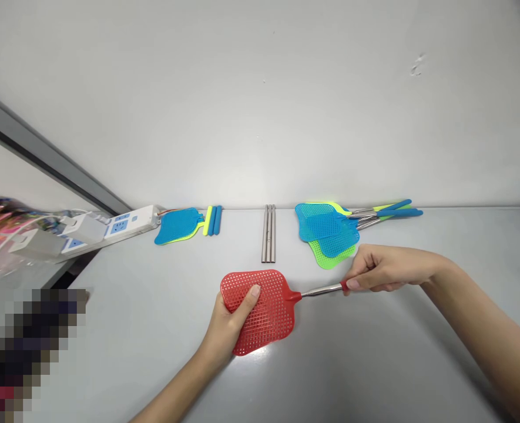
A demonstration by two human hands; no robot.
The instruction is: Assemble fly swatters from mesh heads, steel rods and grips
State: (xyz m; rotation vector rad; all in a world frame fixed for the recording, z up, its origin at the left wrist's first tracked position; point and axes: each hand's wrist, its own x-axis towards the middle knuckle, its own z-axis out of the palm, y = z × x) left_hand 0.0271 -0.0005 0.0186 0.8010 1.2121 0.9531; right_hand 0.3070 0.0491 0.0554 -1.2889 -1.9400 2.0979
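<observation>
A red fly swatter [268, 320] is held level over the grey table, its perforated head to the left and its metal shaft to the right. My left hand [231, 320] grips the head, thumb on top and the other fingers hidden beneath. At the other end, my right hand [374, 270] is closed around the red handle, most of which it hides. Just beyond my right hand lies a pile of blue and green fly swatters [328, 229] with metal shafts. Three metal rods [268, 235] lie side by side behind the red head.
At the back left are a blue swatter head [178, 226] over a yellow-green one, and several blue and yellow handle grips [212, 220]. A white power strip [131, 223] with plugged-in chargers runs along the left edge. The wall [260, 117] bounds the table [154, 329] behind.
</observation>
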